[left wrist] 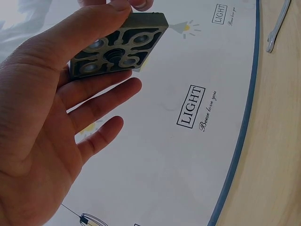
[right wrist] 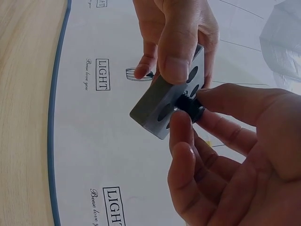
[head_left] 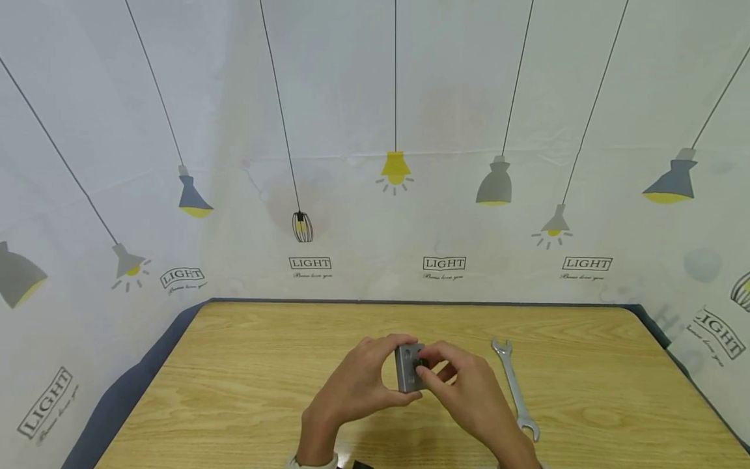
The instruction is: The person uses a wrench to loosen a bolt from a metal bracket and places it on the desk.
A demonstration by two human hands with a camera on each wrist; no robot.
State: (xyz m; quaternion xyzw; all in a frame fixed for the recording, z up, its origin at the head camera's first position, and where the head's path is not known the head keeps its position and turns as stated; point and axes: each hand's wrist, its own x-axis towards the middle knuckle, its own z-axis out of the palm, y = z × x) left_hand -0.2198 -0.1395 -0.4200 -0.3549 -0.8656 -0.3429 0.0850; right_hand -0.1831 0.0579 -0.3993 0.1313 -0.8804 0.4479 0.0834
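My left hand (head_left: 360, 381) holds a square grey block (head_left: 403, 372) by its edges, thumb on one side and fingers on the opposite one, above the table. Round holes show in the block's flat face in the right wrist view. At the middle of that face, my right hand (head_left: 469, 391) pinches a black bolt (right wrist: 192, 107) between thumb and forefinger, its head standing proud of the face. Ribs and recesses mark the block's back in the left wrist view, where a dark threaded end (left wrist: 113, 55) shows in the central hole.
An open-end wrench (head_left: 514, 384) lies on the wooden table (head_left: 234, 365), to the right of my right hand. Behind the table hangs a pale sheet (head_left: 351, 98) printed with lamps. A small dark object (head_left: 362, 465) shows at the bottom edge, near the left wrist.
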